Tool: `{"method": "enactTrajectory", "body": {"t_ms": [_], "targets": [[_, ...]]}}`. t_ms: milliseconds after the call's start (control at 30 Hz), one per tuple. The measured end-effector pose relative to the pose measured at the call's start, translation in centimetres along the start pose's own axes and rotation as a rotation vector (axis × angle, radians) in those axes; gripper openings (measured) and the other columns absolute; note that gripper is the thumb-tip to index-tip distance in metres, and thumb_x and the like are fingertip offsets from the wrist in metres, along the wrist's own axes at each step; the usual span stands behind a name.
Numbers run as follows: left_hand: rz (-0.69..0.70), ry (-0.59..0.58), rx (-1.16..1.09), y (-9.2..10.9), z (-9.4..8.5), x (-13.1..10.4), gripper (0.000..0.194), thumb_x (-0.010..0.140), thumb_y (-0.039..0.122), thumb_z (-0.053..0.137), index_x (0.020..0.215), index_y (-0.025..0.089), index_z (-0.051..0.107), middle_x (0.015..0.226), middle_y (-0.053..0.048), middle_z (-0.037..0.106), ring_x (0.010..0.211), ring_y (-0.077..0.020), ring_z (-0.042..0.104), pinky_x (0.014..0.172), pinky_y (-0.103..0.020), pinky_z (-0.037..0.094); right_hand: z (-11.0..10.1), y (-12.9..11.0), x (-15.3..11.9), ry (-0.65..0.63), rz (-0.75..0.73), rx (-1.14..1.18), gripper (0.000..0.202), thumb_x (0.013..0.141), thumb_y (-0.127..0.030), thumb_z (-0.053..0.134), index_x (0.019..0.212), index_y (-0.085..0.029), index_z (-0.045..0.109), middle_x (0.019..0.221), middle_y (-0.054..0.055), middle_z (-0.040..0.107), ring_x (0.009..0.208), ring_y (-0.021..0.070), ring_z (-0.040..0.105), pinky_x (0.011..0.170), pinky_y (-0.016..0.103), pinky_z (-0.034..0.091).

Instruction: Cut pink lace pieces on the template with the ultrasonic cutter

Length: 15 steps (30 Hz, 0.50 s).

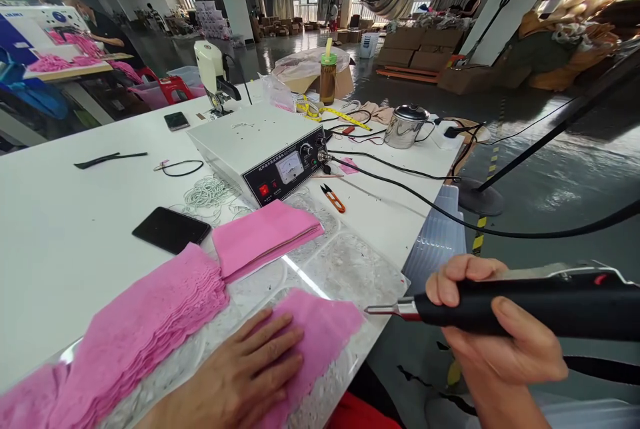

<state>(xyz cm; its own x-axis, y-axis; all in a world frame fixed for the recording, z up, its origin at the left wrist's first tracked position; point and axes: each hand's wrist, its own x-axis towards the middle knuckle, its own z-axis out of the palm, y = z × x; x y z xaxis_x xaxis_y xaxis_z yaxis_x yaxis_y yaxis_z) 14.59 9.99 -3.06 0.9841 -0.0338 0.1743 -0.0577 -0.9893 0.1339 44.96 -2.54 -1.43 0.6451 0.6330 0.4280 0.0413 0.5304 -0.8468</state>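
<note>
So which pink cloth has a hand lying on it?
The piece nearest the black tool, under the left hand. The ruffled pile to its left and the folded stack farther back have no hand on them.

left hand (245,372) lying flat, palm down, fingers (273,350) slightly spread and pointing forward to the right – right hand (505,352) held up, fingers curled in a grip, thumb (527,332) bent – forearm (503,402) slanting below.
</note>
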Motion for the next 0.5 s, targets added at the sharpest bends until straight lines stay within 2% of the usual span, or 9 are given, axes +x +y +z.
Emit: {"method": "enactTrajectory", "body": {"t_ms": [167,333,500], "targets": [[0.008,0.009,-0.004,0.0,-0.1,0.1,0.039,0.098,0.023,0.053,0.136,0.017,0.055,0.144,-0.009,0.053,0.143,-0.0243,0.035,0.121,-0.045,0.022,0.5,-0.4,-0.6,-0.036,-0.018,0.0,0.017,0.084,-0.04,0.057,0.085,-0.023,0.059,0.072,0.001,0.043,0.048,0.0131,0.045,0.039,0.03,0.04],[0.001,-0.002,-0.007,0.1,-0.1,0.0,0.039,0.098,0.024,0.054,0.136,0.018,0.055,0.147,-0.006,0.049,0.143,-0.0244,0.035,0.12,-0.045,0.023,0.5,0.0,-1.0,-0.049,0.018,0.039,0.017,0.082,-0.04,0.062,0.086,-0.023,0.061,0.074,0.003,0.047,0.05,0.0146,0.049,0.04,0.032,0.044],[-0.019,0.011,-0.046,0.1,-0.1,0.1,0.039,0.097,0.024,0.055,0.136,0.02,0.055,0.145,-0.006,0.051,0.142,-0.0238,0.037,0.12,-0.043,0.026,0.4,0.3,-1.2,-0.09,0.009,0.027,0.015,0.085,-0.039,0.06,0.088,-0.024,0.061,0.078,0.005,0.049,0.05,0.0147,0.048,0.04,0.033,0.044]]}}
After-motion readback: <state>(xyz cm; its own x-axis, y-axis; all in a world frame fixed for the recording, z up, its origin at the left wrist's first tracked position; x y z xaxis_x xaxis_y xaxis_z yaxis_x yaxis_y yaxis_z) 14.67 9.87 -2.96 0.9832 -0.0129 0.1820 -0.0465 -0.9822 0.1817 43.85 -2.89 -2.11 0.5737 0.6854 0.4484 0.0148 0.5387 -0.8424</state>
